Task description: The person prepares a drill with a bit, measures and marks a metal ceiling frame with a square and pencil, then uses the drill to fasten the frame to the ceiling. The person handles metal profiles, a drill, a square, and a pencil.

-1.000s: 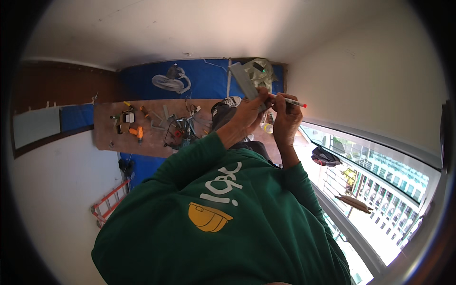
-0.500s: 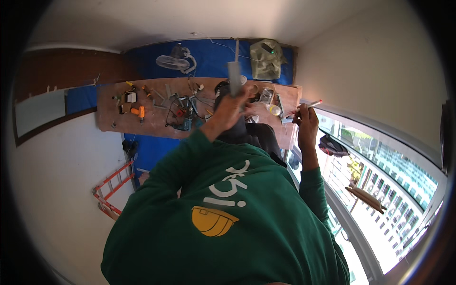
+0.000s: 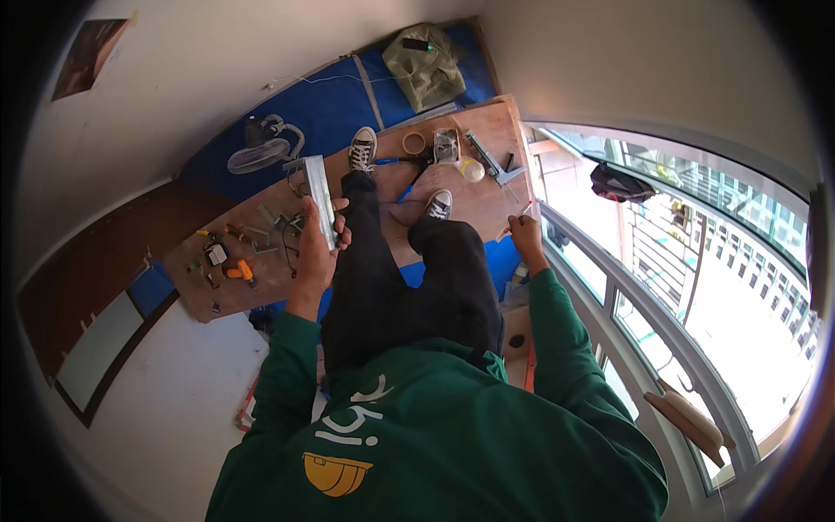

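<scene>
My left hand (image 3: 315, 252) grips a grey metal channel piece (image 3: 318, 187), holding it tilted above the wooden board, with the thumb along one side and fingertips round the other. My right hand (image 3: 527, 238) is closed on a thin pen (image 3: 526, 208) with a red tip, near the board's right edge by the window. Between the hands, my two legs in dark trousers reach onto the board, with sneakers (image 3: 362, 150) resting on it. Blue-handled snips (image 3: 406, 190) lie between the shoes.
The wooden board (image 3: 474, 222) bears a tape ring (image 3: 413, 143), a clear box (image 3: 445, 146), a caulking-gun-like tool (image 3: 491, 159) and an orange power tool (image 3: 240, 271). Behind stand a fan (image 3: 261, 155) and a green bag (image 3: 424, 74). A window frame (image 3: 622, 283) borders the right.
My left hand has lowered and moved left with the metal channel, which was blurred before. The right hand came down and left with the pen. The view has turned, showing my legs and shoes.
</scene>
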`<act>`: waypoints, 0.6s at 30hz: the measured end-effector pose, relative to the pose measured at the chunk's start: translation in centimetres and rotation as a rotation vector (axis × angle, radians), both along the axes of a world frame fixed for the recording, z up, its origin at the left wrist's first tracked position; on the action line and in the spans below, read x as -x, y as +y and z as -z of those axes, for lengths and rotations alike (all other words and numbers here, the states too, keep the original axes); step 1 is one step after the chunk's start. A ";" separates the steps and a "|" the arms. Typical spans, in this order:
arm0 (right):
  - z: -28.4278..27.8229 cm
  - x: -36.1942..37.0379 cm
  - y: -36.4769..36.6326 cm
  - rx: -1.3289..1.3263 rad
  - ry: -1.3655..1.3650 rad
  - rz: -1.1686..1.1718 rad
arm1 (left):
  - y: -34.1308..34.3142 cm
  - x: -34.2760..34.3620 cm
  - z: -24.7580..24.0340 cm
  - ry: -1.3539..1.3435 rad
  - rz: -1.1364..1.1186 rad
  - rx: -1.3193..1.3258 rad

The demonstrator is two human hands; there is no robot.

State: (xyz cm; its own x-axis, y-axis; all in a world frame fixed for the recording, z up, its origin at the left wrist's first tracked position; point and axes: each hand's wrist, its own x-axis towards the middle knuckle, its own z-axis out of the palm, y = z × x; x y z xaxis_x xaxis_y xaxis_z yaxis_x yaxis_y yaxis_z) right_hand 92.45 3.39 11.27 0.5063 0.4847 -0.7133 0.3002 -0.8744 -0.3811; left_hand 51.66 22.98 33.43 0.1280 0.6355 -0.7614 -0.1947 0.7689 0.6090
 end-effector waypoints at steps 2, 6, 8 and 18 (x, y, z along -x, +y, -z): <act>4.1 0.4 -2.1 0.093 0.019 0.074 | 0.8 -1.0 2.6 -0.001 0.088 0.019; 8.3 2.4 -1.5 0.196 0.044 0.027 | 1.5 -2.4 8.5 0.007 0.178 0.099; 11.6 3.1 -1.1 0.247 -0.006 -0.084 | 1.7 -2.4 11.6 0.062 0.214 0.122; 25.0 2.9 0.6 0.331 -0.060 -0.451 | 0.6 -0.6 19.3 0.182 0.485 0.122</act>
State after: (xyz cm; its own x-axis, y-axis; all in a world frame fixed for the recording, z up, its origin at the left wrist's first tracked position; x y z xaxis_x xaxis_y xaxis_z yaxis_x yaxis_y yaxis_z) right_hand 89.54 3.99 -13.77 0.3456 0.4175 -0.8404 0.6846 -0.7247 -0.0785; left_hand 52.24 23.54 14.14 0.2442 0.4420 -0.8631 0.3010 0.8116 0.5007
